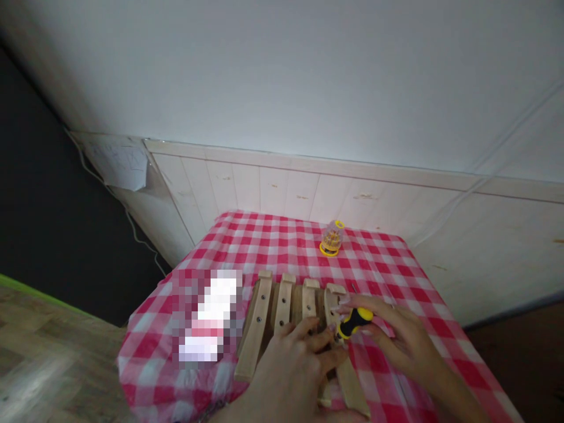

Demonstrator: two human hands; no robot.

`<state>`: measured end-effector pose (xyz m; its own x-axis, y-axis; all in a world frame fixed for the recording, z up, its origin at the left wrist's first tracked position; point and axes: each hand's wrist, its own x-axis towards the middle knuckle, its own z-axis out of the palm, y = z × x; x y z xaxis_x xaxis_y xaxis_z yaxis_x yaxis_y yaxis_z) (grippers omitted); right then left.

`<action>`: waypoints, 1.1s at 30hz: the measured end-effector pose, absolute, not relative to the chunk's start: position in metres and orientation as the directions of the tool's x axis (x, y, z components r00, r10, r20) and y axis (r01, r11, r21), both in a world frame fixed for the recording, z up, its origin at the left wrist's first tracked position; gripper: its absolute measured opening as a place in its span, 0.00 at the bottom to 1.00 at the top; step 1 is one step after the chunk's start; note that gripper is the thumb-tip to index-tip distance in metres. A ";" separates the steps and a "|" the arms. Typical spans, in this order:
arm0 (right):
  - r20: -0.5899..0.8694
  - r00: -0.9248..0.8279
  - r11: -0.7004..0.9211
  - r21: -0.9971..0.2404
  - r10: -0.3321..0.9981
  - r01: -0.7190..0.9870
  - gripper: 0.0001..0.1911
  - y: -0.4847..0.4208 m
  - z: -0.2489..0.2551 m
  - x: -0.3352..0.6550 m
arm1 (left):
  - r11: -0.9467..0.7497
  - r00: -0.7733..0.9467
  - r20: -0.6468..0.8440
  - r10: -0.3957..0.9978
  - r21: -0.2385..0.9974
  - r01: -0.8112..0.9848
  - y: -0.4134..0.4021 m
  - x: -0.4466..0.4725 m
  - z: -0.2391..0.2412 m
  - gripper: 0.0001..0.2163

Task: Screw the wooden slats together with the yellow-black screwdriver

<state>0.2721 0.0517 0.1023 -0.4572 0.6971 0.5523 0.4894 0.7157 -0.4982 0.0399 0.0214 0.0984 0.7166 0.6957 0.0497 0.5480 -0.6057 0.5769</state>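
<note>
Two hands work at the near part of a table, over a wooden frame [259, 329] of four slats. The right hand [400, 335] grips a screwdriver [355, 323] by its handle, between thumb and fingers. The left hand [293, 358] lies over the slats, fingers bent and reaching to the screwdriver's lower end; whether they pinch anything there cannot be told.

Edges and room: the table's far edge stands at the panelling [273, 185]. Tablecloth [273, 241] shows between the frame and that edge, where a bit case [332, 239] stands upright, well apart from the hands. A strip of cloth also runs along the right side, partly under the right forearm. To the left, a pixelated item [215, 317] lies just beside the frame and limits room there; its nature cannot be told.

Materials: slats of pale wood, long and narrow, with raised blocks at the far ends and dark round fasteners. Screwdriver handle yellow and black, bulged. Case clear and tapered, with yellow base and top. Cloth red-and-white checked, creased at the near left. Panelling of whitish boards with brownish marks.
</note>
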 end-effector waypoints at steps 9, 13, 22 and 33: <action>0.733 -0.312 0.720 -0.335 0.605 0.608 0.15 0.041 0.092 0.256 | -0.642 0.724 0.061 0.687 0.520 0.564 0.024 0.042 0.088 0.32; 0.737 -0.306 0.702 -0.307 0.603 0.643 0.17 0.039 0.093 0.249 | -0.645 0.720 0.068 0.690 0.508 0.571 0.023 0.042 0.089 0.31; 0.679 -0.505 0.832 -0.312 0.533 0.458 0.24 0.051 0.101 0.262 | -0.657 0.727 0.104 0.679 0.528 0.538 0.022 0.041 0.083 0.36; 0.601 -0.344 0.687 -0.560 0.722 0.463 0.12 0.050 0.101 0.264 | -0.667 0.746 0.100 0.658 0.537 0.516 0.026 0.039 0.086 0.35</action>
<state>0.2644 0.0504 0.1009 -0.3436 0.7217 0.6009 0.4626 0.6869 -0.5605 0.0395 0.0261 0.0858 0.7465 0.6578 0.1002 0.5159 -0.6672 0.5373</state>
